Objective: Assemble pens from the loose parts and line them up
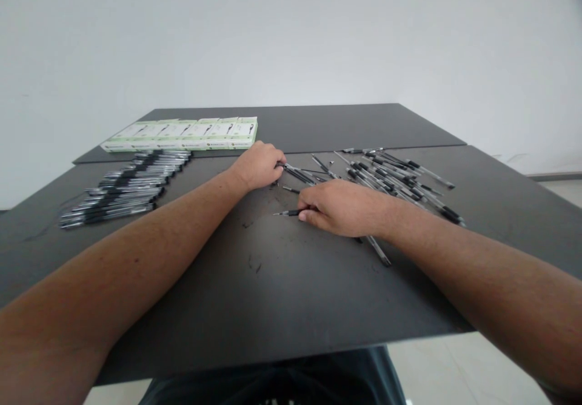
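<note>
At frame centre, the right grip (339, 208) pinches a pen (288, 213), tip pointing left; slightly above and left, the left grip (258, 165) is at loose pen parts (302, 176), its hold unclear.

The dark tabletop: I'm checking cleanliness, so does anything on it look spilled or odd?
Yes: dark marks between the forearms stand out against the plain tabletop; ink or scratches, I cannot tell. The pens at right lie jumbled, unlike the neat row at left.
</note>
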`<action>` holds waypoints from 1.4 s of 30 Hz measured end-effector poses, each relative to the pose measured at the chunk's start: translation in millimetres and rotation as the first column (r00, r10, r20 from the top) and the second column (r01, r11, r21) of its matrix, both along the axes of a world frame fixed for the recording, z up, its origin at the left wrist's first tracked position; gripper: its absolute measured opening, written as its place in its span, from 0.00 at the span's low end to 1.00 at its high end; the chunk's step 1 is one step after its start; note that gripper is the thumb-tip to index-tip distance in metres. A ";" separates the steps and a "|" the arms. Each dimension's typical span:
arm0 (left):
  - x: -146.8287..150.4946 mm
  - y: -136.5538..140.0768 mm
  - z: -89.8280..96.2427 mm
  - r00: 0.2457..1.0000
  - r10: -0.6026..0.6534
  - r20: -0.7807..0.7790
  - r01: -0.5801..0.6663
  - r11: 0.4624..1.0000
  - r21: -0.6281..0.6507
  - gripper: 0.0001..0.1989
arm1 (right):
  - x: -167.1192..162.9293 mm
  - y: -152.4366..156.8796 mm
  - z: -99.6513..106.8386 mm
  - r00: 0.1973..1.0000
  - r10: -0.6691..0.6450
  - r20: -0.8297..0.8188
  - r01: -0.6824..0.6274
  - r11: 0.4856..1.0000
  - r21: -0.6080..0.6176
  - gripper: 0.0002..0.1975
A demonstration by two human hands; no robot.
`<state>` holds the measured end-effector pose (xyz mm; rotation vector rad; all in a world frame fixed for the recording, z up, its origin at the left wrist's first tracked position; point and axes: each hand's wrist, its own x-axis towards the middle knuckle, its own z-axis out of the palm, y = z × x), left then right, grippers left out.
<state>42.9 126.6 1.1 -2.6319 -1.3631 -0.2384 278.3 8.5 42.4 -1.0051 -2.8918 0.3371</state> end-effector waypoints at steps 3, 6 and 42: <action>2.9 1.5 -0.4 1.000 0.016 -0.010 -0.016 1.000 -0.010 0.18 | -0.1 -0.6 0.9 1.000 -0.001 0.003 0.001 1.000 -0.002 0.11; 4.6 2.8 -1.0 0.999 0.032 -0.008 -0.032 0.999 -0.022 0.17 | -0.5 -1.1 1.6 1.000 0.002 0.009 -0.002 1.000 -0.007 0.11; -40.9 -128.5 10.1 0.789 0.235 0.567 -0.109 0.963 -0.247 0.15 | 11.5 13.8 -4.6 0.992 -0.095 -0.080 0.101 0.993 0.067 0.13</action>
